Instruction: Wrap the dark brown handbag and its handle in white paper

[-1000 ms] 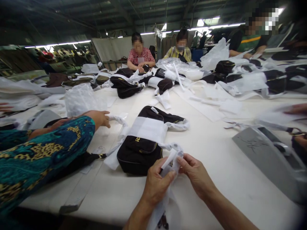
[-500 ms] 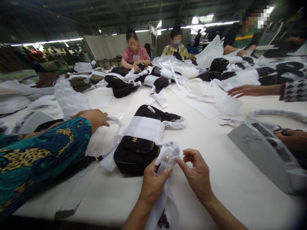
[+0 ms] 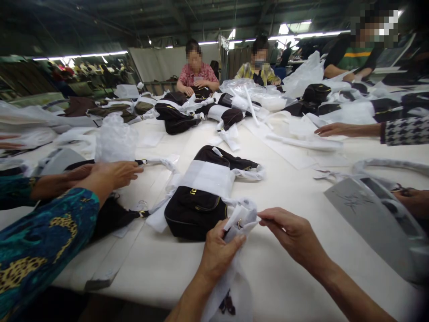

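Observation:
A black bag (image 3: 191,217) lies on the white table, with a white paper band (image 3: 206,179) around its middle. Its strap (image 3: 247,205) is wrapped in thin white paper and loops toward me. My left hand (image 3: 221,248) is closed around this wrapped strap, and a gold metal ring (image 3: 239,223) peeks out above the thumb. White paper (image 3: 231,286) hangs down below that hand, a dark strap end (image 3: 228,304) showing through at the bottom. My right hand (image 3: 295,235) pinches the paper's edge between thumb and fingers, right of the ring.
At left, a co-worker's hands (image 3: 110,174) in patterned sleeves handle another wrapped strap (image 3: 161,162). A grey tape dispenser (image 3: 358,205) stands at right, beside a hand with scissors (image 3: 404,190). A houndstooth sleeve (image 3: 405,129) reaches in. Several wrapped bags (image 3: 176,118) lie farther back.
My right hand has moved right and now pinches the paper edge, drawing it outward. The left hand keeps its hold. The co-worker's hands at left have shifted left and come together.

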Demonstrator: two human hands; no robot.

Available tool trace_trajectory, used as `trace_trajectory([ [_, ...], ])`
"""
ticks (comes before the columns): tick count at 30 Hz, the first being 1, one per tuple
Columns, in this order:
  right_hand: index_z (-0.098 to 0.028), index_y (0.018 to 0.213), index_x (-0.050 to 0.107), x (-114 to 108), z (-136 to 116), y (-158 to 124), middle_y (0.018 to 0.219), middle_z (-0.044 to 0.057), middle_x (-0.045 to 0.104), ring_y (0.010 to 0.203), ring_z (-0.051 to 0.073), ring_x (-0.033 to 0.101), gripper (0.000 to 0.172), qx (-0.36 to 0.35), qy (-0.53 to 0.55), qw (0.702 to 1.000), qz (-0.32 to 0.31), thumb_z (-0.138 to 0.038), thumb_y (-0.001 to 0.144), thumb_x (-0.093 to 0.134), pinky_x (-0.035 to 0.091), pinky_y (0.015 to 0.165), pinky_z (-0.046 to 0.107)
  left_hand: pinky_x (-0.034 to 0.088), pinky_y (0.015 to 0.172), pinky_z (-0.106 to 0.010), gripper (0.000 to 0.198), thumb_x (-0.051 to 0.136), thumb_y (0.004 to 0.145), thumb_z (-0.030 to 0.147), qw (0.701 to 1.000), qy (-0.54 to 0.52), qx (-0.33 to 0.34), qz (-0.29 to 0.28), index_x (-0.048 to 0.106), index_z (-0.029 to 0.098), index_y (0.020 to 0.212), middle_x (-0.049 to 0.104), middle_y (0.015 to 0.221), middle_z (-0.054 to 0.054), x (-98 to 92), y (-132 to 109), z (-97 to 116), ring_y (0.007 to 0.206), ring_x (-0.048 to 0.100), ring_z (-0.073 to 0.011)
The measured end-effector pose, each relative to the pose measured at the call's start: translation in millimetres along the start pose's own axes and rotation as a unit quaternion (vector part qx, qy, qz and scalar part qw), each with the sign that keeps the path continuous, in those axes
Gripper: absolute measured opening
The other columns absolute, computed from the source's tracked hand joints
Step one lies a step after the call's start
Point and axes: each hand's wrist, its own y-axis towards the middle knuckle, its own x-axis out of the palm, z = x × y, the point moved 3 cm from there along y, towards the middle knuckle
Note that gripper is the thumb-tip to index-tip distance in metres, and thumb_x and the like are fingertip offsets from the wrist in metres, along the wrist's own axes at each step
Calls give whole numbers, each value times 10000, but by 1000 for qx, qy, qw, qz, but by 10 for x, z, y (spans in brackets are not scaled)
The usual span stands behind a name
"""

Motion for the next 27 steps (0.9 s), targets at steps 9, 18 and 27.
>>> trace_trajectory([
  [9, -168, 819, 575, 255, -467, 201, 741, 33, 547, 643, 125, 503, 241, -193, -151, 965, -99, -94, 861, 350, 389, 556, 230, 409, 703, -261, 263, 607, 747, 309, 997, 77, 21, 17, 622, 166, 967, 575, 826, -38, 15, 7, 64, 771, 518, -182],
  [18, -153, 961, 579, 341, -467, 132, 750, 34, 634, 839, 166, 547, 213, -290, -209, 933, -38, -114, 889, 382, 321, 912, 415, 408, 676, -250, 296, 618, 740, 381, 998, 63, 7, 25, 606, 121, 881, 571, 816, -47, 5, 8, -31, 757, 519, -175],
  [27, -153, 859, 591, 348, -402, 55, 742, 44, 606, 926, 203, 529, 241, -326, -289, 894, -105, -95, 869, 357, 190, 1033, 545, 384, 672, -233, 209, 619, 752, 335, 995, 77, 51, 30, 637, 146, 838, 559, 757, -24, -3, 6, 34, 733, 497, -150],
])
